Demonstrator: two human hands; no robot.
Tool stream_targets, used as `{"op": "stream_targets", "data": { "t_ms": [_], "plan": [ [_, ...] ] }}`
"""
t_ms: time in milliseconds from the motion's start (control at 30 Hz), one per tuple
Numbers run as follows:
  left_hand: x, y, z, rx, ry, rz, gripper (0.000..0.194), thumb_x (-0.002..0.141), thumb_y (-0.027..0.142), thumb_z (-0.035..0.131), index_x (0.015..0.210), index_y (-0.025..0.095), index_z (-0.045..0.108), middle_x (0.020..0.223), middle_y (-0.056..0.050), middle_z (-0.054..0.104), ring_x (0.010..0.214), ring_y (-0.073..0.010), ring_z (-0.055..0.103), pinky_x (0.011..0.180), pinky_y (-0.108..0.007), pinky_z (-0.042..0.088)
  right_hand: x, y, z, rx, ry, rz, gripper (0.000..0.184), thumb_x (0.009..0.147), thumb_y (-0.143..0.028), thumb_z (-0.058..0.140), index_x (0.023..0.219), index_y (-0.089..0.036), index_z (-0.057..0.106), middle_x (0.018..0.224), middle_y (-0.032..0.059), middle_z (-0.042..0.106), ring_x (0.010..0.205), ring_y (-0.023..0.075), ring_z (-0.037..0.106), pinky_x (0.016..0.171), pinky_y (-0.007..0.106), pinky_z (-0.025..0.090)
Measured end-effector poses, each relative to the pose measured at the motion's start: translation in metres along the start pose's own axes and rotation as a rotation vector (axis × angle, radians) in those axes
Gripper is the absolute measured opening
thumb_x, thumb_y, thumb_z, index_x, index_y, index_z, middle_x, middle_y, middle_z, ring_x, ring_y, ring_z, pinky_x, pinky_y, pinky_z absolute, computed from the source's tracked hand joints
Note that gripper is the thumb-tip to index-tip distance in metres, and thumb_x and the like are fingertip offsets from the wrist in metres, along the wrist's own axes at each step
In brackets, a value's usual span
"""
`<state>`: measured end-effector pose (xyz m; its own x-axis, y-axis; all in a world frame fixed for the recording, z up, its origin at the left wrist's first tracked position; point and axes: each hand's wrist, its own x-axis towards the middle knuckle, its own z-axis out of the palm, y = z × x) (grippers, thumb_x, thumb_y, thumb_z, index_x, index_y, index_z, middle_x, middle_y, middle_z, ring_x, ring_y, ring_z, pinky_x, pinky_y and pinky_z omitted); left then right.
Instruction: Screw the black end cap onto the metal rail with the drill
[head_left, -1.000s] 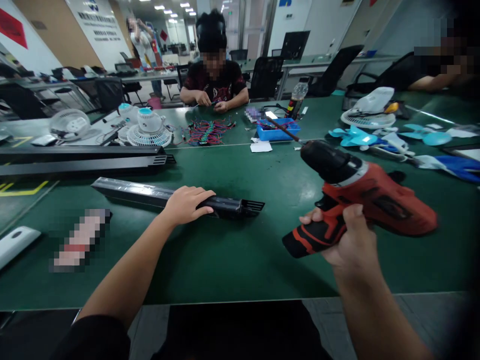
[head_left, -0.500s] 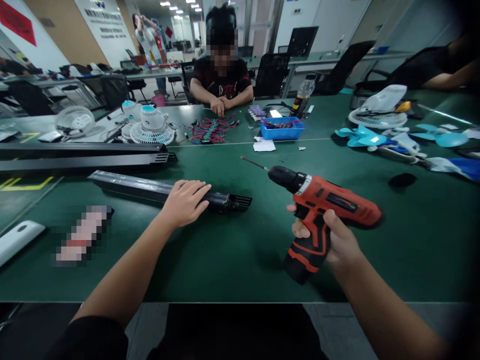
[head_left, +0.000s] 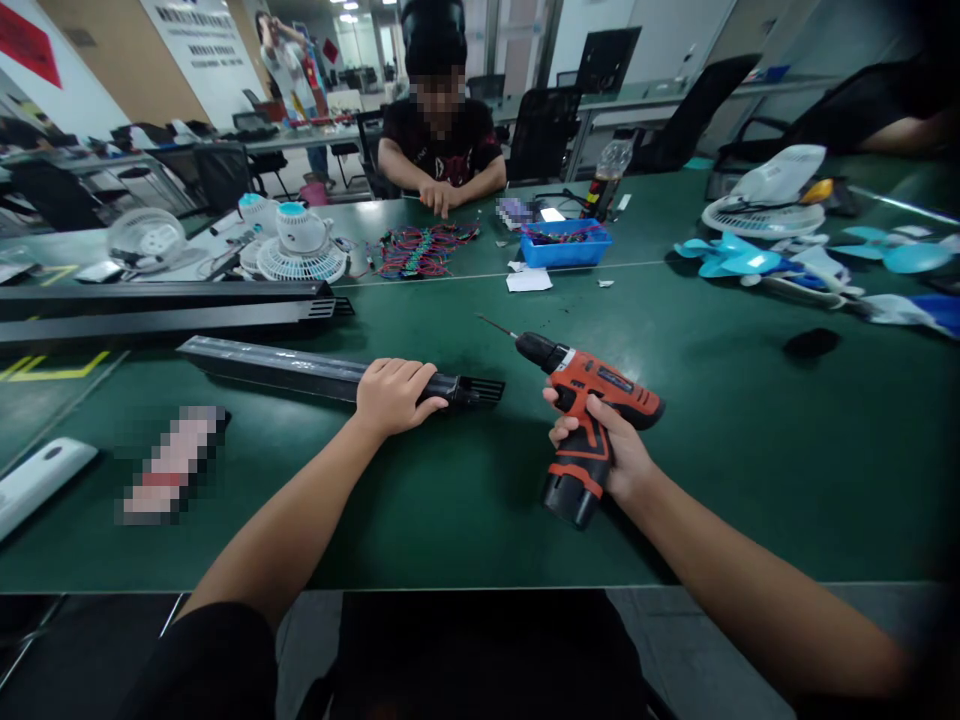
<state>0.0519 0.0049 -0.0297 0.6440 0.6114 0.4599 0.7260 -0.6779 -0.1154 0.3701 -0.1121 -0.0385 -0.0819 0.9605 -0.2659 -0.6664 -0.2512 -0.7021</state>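
Note:
My left hand (head_left: pixel 396 396) is wrapped over the right part of a long black housing (head_left: pixel 277 370), thumb along its near side and fingers over its top. The housing lies flat on the table, and its slotted end (head_left: pixel 481 391) sticks out past my hand. My right hand (head_left: pixel 619 450) grips the handle of an orange and black cordless drill (head_left: pixel 600 383), held to the right of the housing. Its thin bit (head_left: pixel 495 324) points up and left, apart from the housing's end.
Two more long dark housings (head_left: pixel 165 312) lie behind on the left. A phone-like item (head_left: pixel 172 465) and a white casing (head_left: pixel 45 485) lie near left. Across sit a person (head_left: pixel 442 150), bundled wires (head_left: pixel 424 250) and a blue bin (head_left: pixel 566 250). Blue fan blades (head_left: pixel 727 257) lie right.
My right hand has brought the drill left, away from me and lower. My left hand has slid right along the housing and closed more firmly over it.

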Motion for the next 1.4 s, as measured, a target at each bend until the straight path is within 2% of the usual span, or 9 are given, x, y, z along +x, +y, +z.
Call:
{"op": "stream_targets", "data": {
  "t_ms": [133,233,333,533,833,1033,1133,1267,1400],
  "plan": [
    [-0.001,0.0,0.0,-0.004,0.033,0.004,0.072,0.103,0.074,0.028,0.112,0.021,0.075,0.1,-0.011,0.08,0.094,-0.0312,0.073,0.084,-0.044,0.045,0.004,0.004,0.007,0.075,-0.027,-0.063,0.041,0.079,-0.033,0.082,0.117,-0.026,0.069,0.116,0.0037,0.08,0.099,0.0203,0.078,0.096,0.036,0.063],
    [0.0,-0.001,-0.002,-0.004,0.091,-0.015,0.073,0.103,0.075,0.027,0.111,0.021,0.075,0.099,-0.011,0.08,0.094,-0.0311,0.073,0.084,-0.044,0.045,0.007,0.006,0.013,0.099,-0.073,-0.062,0.055,0.077,-0.036,0.082,0.128,-0.028,0.063,0.132,0.0093,0.076,0.123,0.0282,0.073,0.118,0.049,0.049],
    [0.002,-0.001,-0.004,-0.004,0.115,-0.034,0.076,0.102,0.077,0.026,0.111,0.021,0.075,0.099,-0.012,0.08,0.096,-0.0317,0.073,0.084,-0.044,0.045,0.008,0.01,0.017,0.107,-0.105,-0.03,0.064,0.078,-0.038,0.081,0.136,-0.028,0.058,0.135,0.0127,0.074,0.13,0.034,0.069,0.124,0.06,0.038],
    [0.004,0.011,-0.005,-0.018,0.087,-0.012,0.078,0.101,0.078,0.026,0.113,0.02,0.075,0.102,-0.013,0.08,0.097,-0.0322,0.073,0.083,-0.044,0.044,0.014,0.021,0.015,0.112,-0.13,0.09,0.061,0.078,-0.04,0.079,0.131,-0.016,0.062,0.125,0.0202,0.078,0.133,0.0394,0.066,0.124,0.063,0.039],
    [0.006,0.021,-0.002,-0.081,0.064,0.008,0.073,0.103,0.073,0.033,0.124,0.017,0.074,0.112,-0.015,0.079,0.103,-0.0336,0.073,0.092,-0.048,0.046,0.019,0.026,0.01,0.082,-0.156,0.128,0.037,0.08,-0.036,0.077,0.113,-0.02,0.069,0.116,0.0144,0.082,0.134,0.0374,0.066,0.122,0.062,0.043],
    [-0.002,0.018,-0.004,-0.103,0.067,0.102,0.068,0.095,0.071,0.058,0.14,0.021,0.065,0.138,-0.018,0.07,0.127,-0.0383,0.065,0.107,-0.053,0.044,0.023,0.024,0.012,0.076,-0.1,0.067,0.028,0.085,-0.035,0.076,0.107,-0.019,0.071,0.113,0.0138,0.083,0.128,0.0349,0.071,0.115,0.057,0.053],
    [-0.006,0.024,-0.004,-0.078,0.053,0.092,0.055,0.098,0.054,0.061,0.143,0.023,0.062,0.146,-0.021,0.064,0.132,-0.0398,0.062,0.109,-0.058,0.042,0.024,0.022,0.011,0.075,-0.081,0.042,0.026,0.088,-0.036,0.074,0.108,-0.019,0.072,0.111,0.0133,0.083,0.124,0.0345,0.073,0.109,0.054,0.059],
    [-0.007,0.037,-0.004,-0.079,0.061,0.071,0.049,0.1,0.034,0.06,0.148,0.025,0.057,0.132,-0.018,0.072,0.135,-0.0383,0.061,0.111,-0.06,0.041,0.026,0.021,0.007,0.079,-0.06,0.016,0.028,0.089,-0.033,0.072,0.114,-0.02,0.071,0.114,0.0117,0.083,0.117,0.0328,0.076,0.099,0.052,0.065],
    [-0.005,0.047,-0.007,-0.044,0.085,0.04,0.054,0.1,0.029,0.057,0.154,0.023,0.05,0.152,-0.019,0.061,0.148,-0.0388,0.05,0.118,-0.062,0.033,0.027,0.019,0.005,0.099,-0.043,0.031,0.033,0.089,-0.032,0.072,0.12,-0.021,0.07,0.116,0.011,0.083,0.101,0.0299,0.081,0.084,0.045,0.07]
  ]
}}
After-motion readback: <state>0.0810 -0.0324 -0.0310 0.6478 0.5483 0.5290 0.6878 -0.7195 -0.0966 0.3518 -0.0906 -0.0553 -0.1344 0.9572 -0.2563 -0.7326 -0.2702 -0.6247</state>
